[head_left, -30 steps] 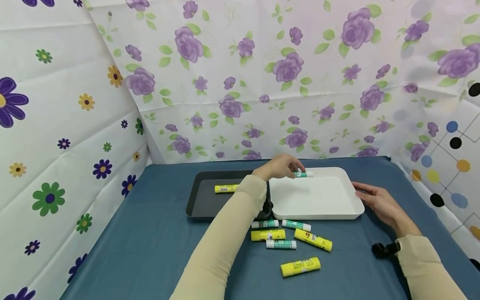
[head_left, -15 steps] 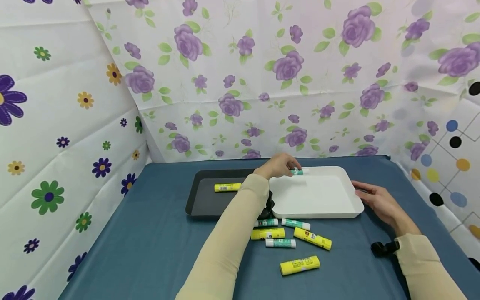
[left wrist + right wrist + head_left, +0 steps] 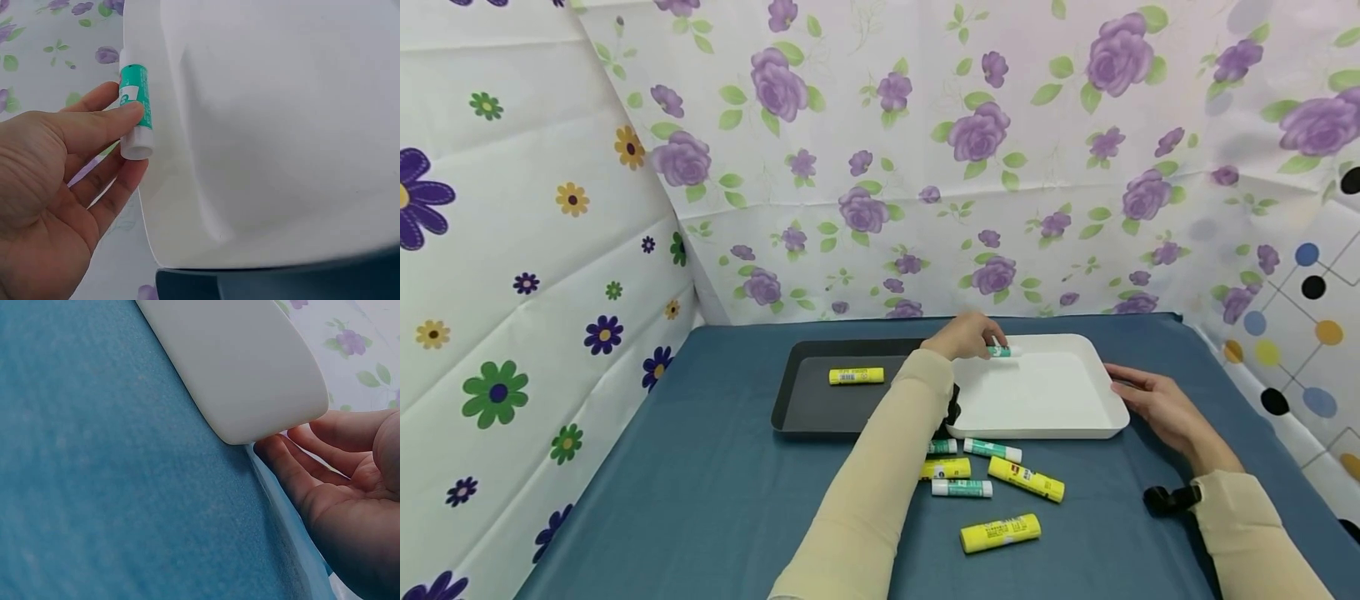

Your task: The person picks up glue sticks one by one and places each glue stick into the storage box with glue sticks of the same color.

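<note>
My left hand (image 3: 966, 336) pinches a green-and-white glue stick (image 3: 135, 94) between thumb and fingers, over the far left edge of the white tray (image 3: 1037, 392). In the left wrist view, the stick lies along the tray's rim; whether it touches the rim I cannot tell. My right hand (image 3: 1165, 412) holds the tray's right end, with the thumb (image 3: 344, 431) at the upper rim and fingertips by the lower edge in the right wrist view. A yellow glue stick (image 3: 856, 376) lies in the dark grey tray (image 3: 820, 412), left of the white one.
In front of the trays lie loose glue sticks: yellow ones (image 3: 1000, 533) (image 3: 1026, 479) and green-and-white ones (image 3: 962, 488) (image 3: 992, 451). My left sleeve (image 3: 872, 475) partly covers others. Blue cloth (image 3: 700, 483) covers the table, with flowered sheets (image 3: 865, 267) behind.
My left hand and forearm have shifted slightly right, showing more of the yellow glue stick in the dark tray. The green-and-white glue stick stays pinched. My right hand stays at the tray's end.
</note>
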Demonstrator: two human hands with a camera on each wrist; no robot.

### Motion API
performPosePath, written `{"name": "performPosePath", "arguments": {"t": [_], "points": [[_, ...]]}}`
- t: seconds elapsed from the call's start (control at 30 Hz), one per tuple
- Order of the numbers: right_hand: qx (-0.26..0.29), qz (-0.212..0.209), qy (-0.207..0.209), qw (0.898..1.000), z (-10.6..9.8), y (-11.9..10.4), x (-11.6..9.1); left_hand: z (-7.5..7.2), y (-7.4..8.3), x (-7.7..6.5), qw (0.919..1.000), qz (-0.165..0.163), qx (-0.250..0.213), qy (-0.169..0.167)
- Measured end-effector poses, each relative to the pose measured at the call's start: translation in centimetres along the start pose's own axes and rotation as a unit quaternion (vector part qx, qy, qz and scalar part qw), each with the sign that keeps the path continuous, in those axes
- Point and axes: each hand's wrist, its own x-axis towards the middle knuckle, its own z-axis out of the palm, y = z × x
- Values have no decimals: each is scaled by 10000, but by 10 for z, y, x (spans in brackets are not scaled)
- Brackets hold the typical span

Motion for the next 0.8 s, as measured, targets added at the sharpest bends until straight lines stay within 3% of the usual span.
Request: {"name": "performPosePath", "arguments": {"t": [0.3,0.8], "points": [[65,-81,-4,9999,0,1,-1,7,1,6,9999,-112,107,-21],[93,-78,-47,9999,1,-1,-2,16,3,0,9980,-333,525,-97]]}}
